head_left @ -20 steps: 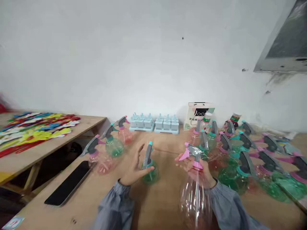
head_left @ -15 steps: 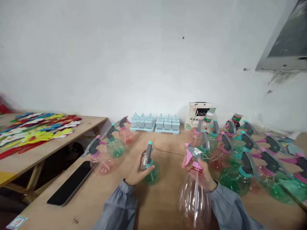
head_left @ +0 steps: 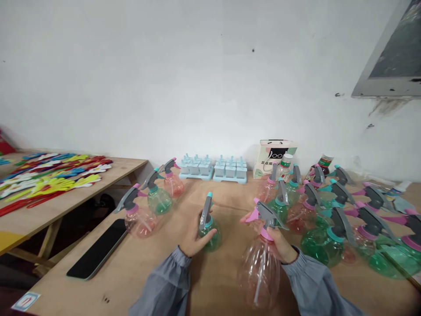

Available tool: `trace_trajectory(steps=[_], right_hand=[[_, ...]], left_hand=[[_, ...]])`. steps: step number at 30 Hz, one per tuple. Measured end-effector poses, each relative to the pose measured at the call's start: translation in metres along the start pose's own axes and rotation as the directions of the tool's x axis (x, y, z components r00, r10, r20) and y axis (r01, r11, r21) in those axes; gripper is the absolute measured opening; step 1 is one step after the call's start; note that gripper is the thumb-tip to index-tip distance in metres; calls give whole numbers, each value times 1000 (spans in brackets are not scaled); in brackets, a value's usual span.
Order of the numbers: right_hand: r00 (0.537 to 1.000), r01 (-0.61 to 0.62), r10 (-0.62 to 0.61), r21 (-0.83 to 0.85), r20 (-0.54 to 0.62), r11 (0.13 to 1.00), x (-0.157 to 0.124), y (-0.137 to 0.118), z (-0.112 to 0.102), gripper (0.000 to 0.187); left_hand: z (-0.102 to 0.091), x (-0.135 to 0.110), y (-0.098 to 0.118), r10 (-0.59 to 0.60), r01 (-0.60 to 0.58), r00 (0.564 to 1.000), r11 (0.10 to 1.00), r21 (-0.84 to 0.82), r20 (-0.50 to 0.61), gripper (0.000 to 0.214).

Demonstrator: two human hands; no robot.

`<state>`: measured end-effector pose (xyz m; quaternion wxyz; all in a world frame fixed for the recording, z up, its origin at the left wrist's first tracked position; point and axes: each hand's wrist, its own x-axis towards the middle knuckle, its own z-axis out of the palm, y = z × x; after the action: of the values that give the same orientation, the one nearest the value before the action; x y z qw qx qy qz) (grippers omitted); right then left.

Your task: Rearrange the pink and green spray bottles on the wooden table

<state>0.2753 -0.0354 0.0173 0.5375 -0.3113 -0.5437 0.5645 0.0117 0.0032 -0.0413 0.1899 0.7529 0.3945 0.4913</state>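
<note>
My left hand (head_left: pixel 194 240) is around a green spray bottle (head_left: pixel 213 240) at the middle of the table, thumb in front and fingers behind its neck. This bottle has a grey head and a blue collar and stands upright. Close to me, my right hand (head_left: pixel 278 241) grips a clear pink spray bottle (head_left: pixel 259 274) by its neck, just under the grey head with its pink trigger. Some right fingers stretch out past the trigger. Whether the pink bottle's base touches the table cannot be seen clearly.
Several pink and green spray bottles (head_left: pixel 329 241) crowd the right side; three more (head_left: pixel 159 201) stand at left beside a black phone (head_left: pixel 98 250). Two light-blue ice-pop moulds (head_left: pixel 196 170) and a paper bag (head_left: pixel 263 160) line the wall. Colourful gloves (head_left: pixel 52 186) cover the left table.
The pink spray bottle in my right hand has shifted slightly left, and its head has turned a little. My right fingers have stretched out more. My left hand stays at the green bottle.
</note>
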Motion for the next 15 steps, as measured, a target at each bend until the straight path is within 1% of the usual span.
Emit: trace_trajectory(steps=[2,4,7,9,10,11,13,15], right_hand=[[999,30,-31,-21,-14,999,-1,-2,1,55],[996,72,-76,-92,-43,993,-3,-3,-3,50],[979,135,-173,-299,-106,945,-13,-3,-15,39],[965,118,-204,-425,-163,897,-27,-1,-24,33],[951,97,-223,-478,-213,873,-35,1,-29,31],[928,78,-255,-525,-273,848,-44,3,-33,30],[859,47,-341,-605,-382,795,-60,7,-43,30],[793,18,-411,-655,-451,755,-71,10,-52,31]], left_hand=[[0,0,0,-2,2,1000,1000,1,5,58],[0,0,1,-12,12,1000,1000,-15,17,61],[1,0,2,-37,38,999,998,-43,31,62],[1,0,2,-55,56,998,997,-47,27,60],[2,0,1,-64,65,998,997,-51,24,60],[2,-1,1,-73,75,997,995,-59,21,59],[2,-1,0,-90,92,996,992,-83,24,60],[4,-3,0,-100,103,994,990,-99,33,60]])
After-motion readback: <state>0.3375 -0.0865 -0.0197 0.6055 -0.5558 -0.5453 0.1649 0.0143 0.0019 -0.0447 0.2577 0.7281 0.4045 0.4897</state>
